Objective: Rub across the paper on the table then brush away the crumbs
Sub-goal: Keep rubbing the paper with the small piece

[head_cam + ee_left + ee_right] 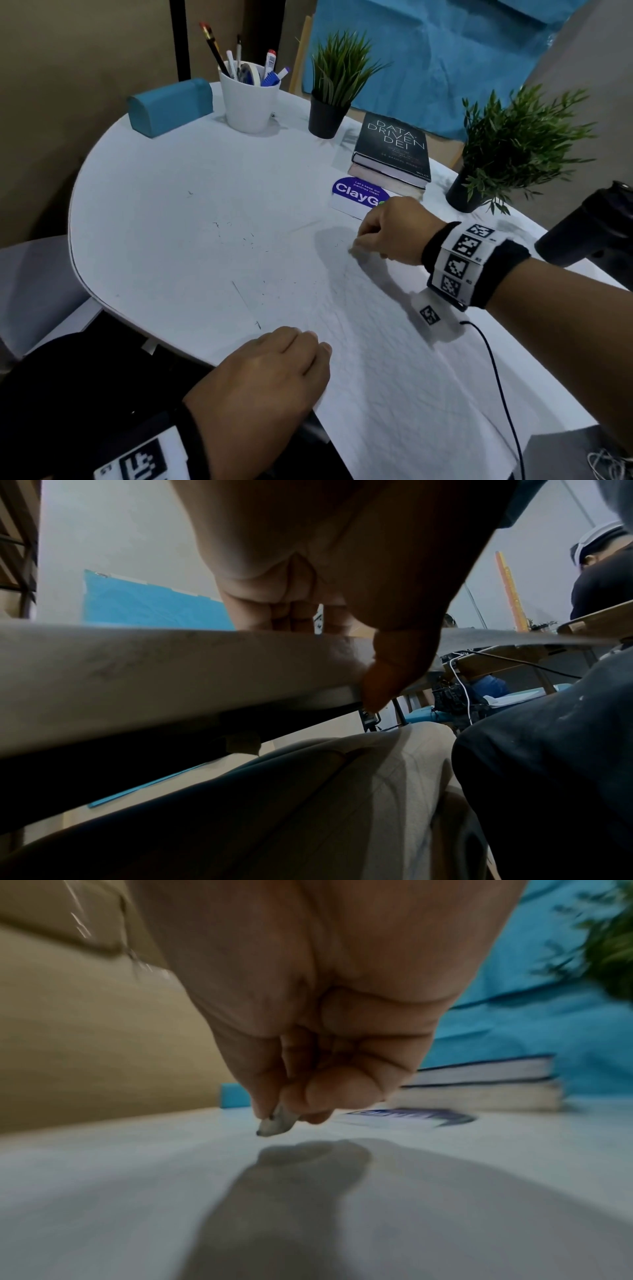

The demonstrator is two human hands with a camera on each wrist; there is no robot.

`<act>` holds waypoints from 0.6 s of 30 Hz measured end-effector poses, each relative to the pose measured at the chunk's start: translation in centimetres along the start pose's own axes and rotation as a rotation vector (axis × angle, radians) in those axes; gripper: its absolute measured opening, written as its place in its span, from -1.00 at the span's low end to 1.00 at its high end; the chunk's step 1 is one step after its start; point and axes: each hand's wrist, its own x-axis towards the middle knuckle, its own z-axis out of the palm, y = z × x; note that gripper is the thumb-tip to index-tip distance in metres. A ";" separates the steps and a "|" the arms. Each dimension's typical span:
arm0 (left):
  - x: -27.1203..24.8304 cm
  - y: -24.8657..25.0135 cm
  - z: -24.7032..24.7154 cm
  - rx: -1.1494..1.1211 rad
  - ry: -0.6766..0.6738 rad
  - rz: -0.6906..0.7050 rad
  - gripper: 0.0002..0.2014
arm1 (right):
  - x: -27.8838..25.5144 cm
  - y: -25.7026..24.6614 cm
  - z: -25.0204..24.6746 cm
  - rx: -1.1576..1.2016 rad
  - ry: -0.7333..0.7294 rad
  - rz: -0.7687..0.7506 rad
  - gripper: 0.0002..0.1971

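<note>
Right wrist view shows my right hand (308, 1053) pinching a worn eraser (276, 1123) just above the paper (394, 377) on the tabletop (154, 212), while my left hand (270, 373) lies flat-fingered on its near edge, presumably to stop it sliding.

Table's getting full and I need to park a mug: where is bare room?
Bare room lies left of the paper, between the left hand and the white cup. Crowded: far edge, with both plants and the books.

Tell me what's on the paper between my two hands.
Nothing: in the head view, only bare, wrinkled paper lies between the left hand and the right hand.
</note>
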 end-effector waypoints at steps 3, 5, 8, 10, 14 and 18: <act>0.0 0.1 0.3 0.000 0.005 -0.007 -0.49 | -0.9 -0.4 0.8 0.061 -0.077 -0.030 -0.87; 0.1 0.2 0.5 -0.009 0.001 -0.003 -0.47 | -0.2 0.6 0.4 0.025 -0.027 0.026 -0.86; 0.1 0.1 0.3 -0.022 0.001 -0.005 -0.43 | 0.3 0.9 -0.3 -0.079 0.049 0.051 -0.81; 0.1 0.1 0.0 -0.014 0.003 -0.007 -0.41 | -0.5 -0.2 0.2 -0.012 0.019 -0.018 -0.84; 0.3 0.3 0.0 -0.011 0.000 -0.008 -0.40 | -1.7 -0.6 1.2 0.013 -0.070 -0.042 -0.85; 0.4 0.3 -0.1 -0.018 -0.005 -0.013 -0.43 | -0.6 0.3 0.0 -0.119 0.034 0.040 -0.79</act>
